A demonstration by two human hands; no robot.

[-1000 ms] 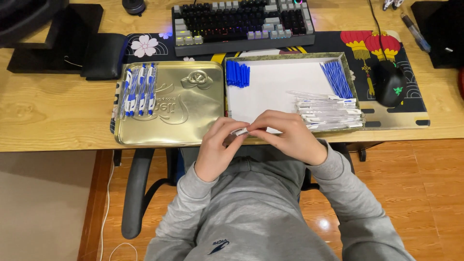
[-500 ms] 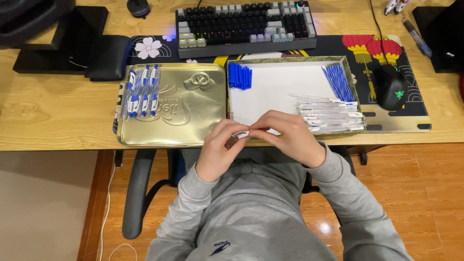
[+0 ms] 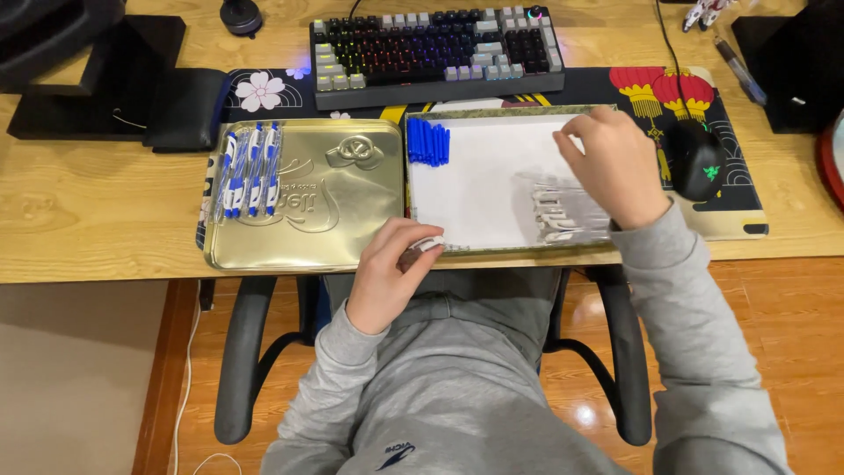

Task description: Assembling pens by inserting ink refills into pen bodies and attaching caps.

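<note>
Nearest to me, low in the middle of the frame, my left hand point(image 3: 387, 277) is curled closed around a pen barrel point(image 3: 423, 250). It is a short, slim piece, white toward its tip and darker where it meets my palm. Only the end shows, poking out to the right between thumb and forefinger, just at the front edge of the white-lined tray point(image 3: 492, 176).

A little farther up and to the right, my right hand point(image 3: 615, 167) hovers over that tray with its fingers bent downward at the tray's right side. Just below and left of it is the pile of clear pen parts point(image 3: 563, 211). I cannot tell whether the fingers have pinched anything, since the hand hides its own fingertips.

Half a second ago both hands were together at the desk edge, working the same piece. Now the right one has left it and gone up over the tray, while the left has kept the barrel where it was.

Beyond that, blue pen caps point(image 3: 428, 142) lie in the tray's upper left corner. On the gold tin lid point(image 3: 334, 220) to the left, a row of finished blue-and-white pens point(image 3: 249, 169) rests near its left edge. Farthest away sit the keyboard point(image 3: 435, 51) and, at right, the black mouse point(image 3: 699, 161).
</note>
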